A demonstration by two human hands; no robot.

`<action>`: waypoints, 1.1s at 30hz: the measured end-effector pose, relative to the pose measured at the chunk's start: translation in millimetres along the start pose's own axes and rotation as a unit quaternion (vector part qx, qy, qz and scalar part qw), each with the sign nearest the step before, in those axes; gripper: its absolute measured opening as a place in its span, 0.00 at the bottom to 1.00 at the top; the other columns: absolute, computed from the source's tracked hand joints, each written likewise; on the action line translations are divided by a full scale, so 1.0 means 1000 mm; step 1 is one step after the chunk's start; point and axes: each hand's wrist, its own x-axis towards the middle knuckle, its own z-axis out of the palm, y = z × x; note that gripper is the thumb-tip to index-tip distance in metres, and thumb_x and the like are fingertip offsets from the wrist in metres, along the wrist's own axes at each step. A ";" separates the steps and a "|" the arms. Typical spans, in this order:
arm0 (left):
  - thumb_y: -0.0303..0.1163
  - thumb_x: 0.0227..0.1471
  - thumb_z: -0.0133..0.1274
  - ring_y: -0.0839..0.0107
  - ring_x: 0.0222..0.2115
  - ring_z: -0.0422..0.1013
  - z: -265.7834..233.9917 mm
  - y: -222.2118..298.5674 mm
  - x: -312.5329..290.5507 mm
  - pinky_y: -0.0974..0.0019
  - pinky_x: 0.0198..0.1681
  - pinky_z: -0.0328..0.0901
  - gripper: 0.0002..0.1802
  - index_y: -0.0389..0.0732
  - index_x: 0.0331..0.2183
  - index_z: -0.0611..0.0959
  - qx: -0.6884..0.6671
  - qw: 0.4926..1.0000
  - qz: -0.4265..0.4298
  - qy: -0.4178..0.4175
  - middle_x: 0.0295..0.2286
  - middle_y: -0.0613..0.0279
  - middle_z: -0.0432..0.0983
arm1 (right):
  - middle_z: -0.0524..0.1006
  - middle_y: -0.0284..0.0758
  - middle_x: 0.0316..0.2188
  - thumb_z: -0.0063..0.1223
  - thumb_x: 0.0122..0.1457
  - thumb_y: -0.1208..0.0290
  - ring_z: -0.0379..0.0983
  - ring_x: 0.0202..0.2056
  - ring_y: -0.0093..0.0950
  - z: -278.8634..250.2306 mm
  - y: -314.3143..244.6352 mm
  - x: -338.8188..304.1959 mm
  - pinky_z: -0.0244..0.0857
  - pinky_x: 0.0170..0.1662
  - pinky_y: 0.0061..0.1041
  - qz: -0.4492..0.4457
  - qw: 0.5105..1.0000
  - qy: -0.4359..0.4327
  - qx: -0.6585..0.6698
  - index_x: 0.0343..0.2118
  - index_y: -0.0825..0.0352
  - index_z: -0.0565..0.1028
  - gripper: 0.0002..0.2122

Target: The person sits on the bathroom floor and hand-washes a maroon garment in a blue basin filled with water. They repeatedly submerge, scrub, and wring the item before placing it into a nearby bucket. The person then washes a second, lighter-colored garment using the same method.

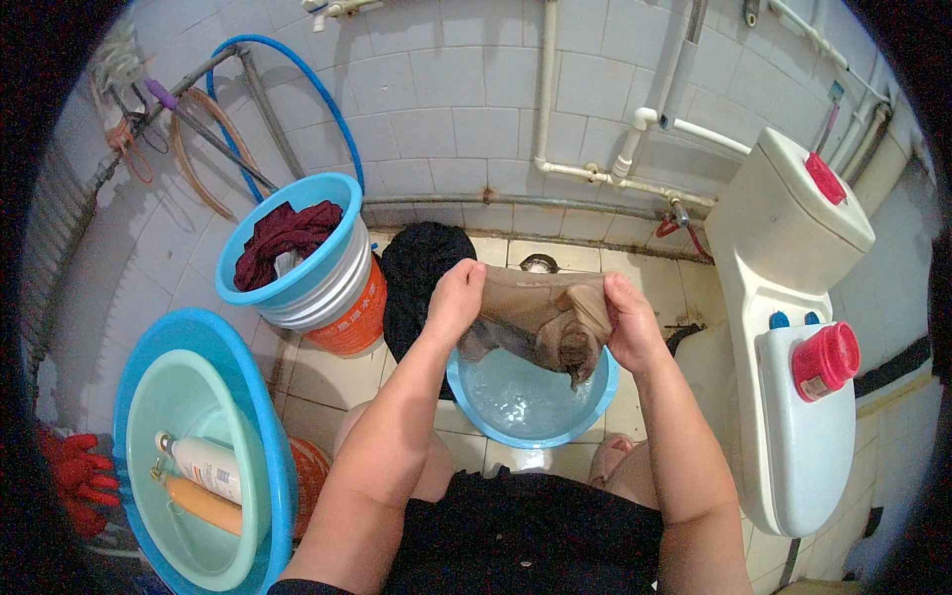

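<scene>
A thin, wet-looking brownish-grey cloth garment [526,297] is stretched between my two hands. My left hand [456,302] grips its left end, the fingers closed on the edge. Its right end is pinched in my right hand [632,322]. The middle of the cloth sags into a bunched, twisted fold with a drooping tip. Right below it a light blue basin [531,441] of slightly cloudy water [521,397] stands on the tiled floor; the cloth hides its far rim. Beside my left hand a heap of black cloth [426,258] lies beyond the basin.
At far left, a blue basin [342,203] with dark red cloth [288,238] tops a white-and-orange bucket [347,322]. Nearer, a green basin [139,446] with two bottles [203,461] sits in a larger blue one. A toilet [759,238] bearing a red jar [823,362] stands right.
</scene>
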 end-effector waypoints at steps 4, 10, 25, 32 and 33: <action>0.38 0.47 0.52 0.52 0.43 0.65 0.009 0.002 -0.009 0.59 0.47 0.61 0.24 0.38 0.44 0.69 0.004 0.998 0.028 -0.049 0.45 0.49 0.66 | 0.71 0.33 0.41 0.49 0.54 0.75 0.69 0.42 0.26 0.006 -0.008 -0.007 0.63 0.47 0.26 0.019 0.997 -0.076 -0.020 0.43 0.64 0.64 0.14; 0.30 0.36 0.62 0.56 0.54 0.55 0.038 0.037 -0.041 0.60 0.56 0.53 0.50 0.41 0.56 0.50 -0.068 0.960 0.227 -0.150 0.51 0.47 0.55 | 0.69 0.37 0.47 0.51 0.49 0.82 0.68 0.46 0.29 0.015 -0.004 -0.012 0.63 0.48 0.28 0.039 0.992 -0.117 -0.023 0.53 0.64 0.56 0.27; 0.19 0.36 0.49 0.54 0.34 0.70 0.026 0.073 -0.057 0.59 0.35 0.67 0.30 0.46 0.46 0.69 -0.044 0.969 0.237 -0.052 0.33 0.55 0.68 | 0.74 0.35 0.37 0.52 0.55 0.70 0.70 0.38 0.25 0.013 -0.007 -0.011 0.64 0.42 0.25 0.085 0.993 -0.014 -0.086 0.49 0.63 0.66 0.18; 0.30 0.38 0.51 0.55 0.27 0.71 0.025 0.055 -0.050 0.56 0.29 0.66 0.10 0.43 0.30 0.79 0.047 0.959 0.277 -0.047 0.28 0.57 0.69 | 0.71 0.33 0.38 0.49 0.55 0.73 0.68 0.40 0.24 0.006 0.002 -0.004 0.62 0.43 0.24 0.090 0.981 -0.020 -0.171 0.48 0.63 0.65 0.16; 0.32 0.39 0.51 0.56 0.27 0.71 0.028 0.047 -0.046 0.57 0.29 0.66 0.08 0.42 0.27 0.79 0.070 0.965 0.249 -0.053 0.26 0.57 0.70 | 0.71 0.33 0.39 0.49 0.54 0.74 0.67 0.41 0.24 0.003 0.007 -0.002 0.62 0.44 0.24 0.081 0.977 -0.032 -0.195 0.48 0.63 0.65 0.17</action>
